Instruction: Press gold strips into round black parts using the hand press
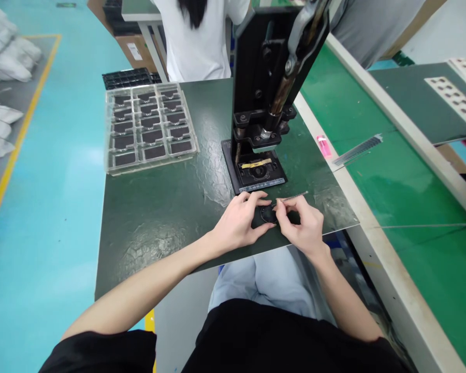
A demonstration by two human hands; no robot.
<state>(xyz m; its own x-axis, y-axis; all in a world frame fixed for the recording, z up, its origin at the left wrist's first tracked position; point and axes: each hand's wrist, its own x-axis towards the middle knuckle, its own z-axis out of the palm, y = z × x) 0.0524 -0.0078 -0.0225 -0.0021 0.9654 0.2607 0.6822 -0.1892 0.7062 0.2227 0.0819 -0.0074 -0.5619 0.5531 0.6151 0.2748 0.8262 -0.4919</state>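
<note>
In front of the lever press (252, 77), the left hand (238, 220) spreads around a black part (264, 213), hold unclear; the right hand (305, 223) pinches a thin strip (297, 195). Loose steadying could let the part skid.

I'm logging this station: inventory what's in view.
Table: one, green, centre
Ring part: one, black, table's near edge
Thin strip: one, greyish, near part
Press: one, black, on table
Band: one, yellow, press base
Compartment tray: one, clear, table's left
Belt: one, green, right
Small item: one, pink, belt's edge
Strip bundle: one, grey, belt's edge
Sacks: several, white, far left
Person: one, white shirt, beyond table
Left hand: one, beside part
Right hand: one, pinching strip
</note>
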